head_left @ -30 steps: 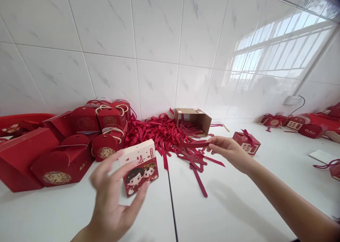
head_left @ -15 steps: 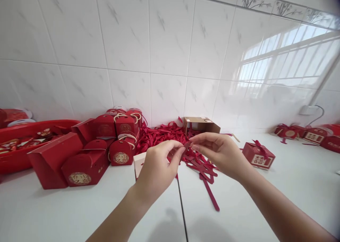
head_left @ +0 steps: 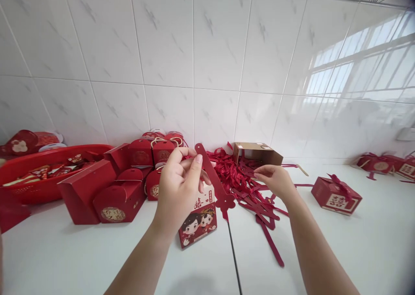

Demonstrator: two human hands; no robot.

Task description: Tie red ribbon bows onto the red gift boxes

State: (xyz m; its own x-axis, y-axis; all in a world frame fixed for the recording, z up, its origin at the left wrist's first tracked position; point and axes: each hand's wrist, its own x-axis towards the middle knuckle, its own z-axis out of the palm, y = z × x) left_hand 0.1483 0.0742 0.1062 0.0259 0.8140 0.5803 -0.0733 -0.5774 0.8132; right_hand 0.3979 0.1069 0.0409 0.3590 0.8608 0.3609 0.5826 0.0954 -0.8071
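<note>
At the far left, a red basket is holding wrapped items on the white table. Beside it, red gift boxes are standing in a cluster, some showing cord handles. Next, the left hand is pinching a flat red strip between thumb and fingers near its rounded upper end; the strip is slanting down rightward to a scalloped part. Partly behind the strip and that hand, a printed box with two cartoon figures is resting on the table. Farther back, red ribbons are lying heaped beside an open carton. Over loose strips, the right hand is keeping its fingertips narrow; whether they are gripping anything, I cannot tell. Rightward, a bow-topped box is sitting apart, and more red packages are lying near the wall.
</note>
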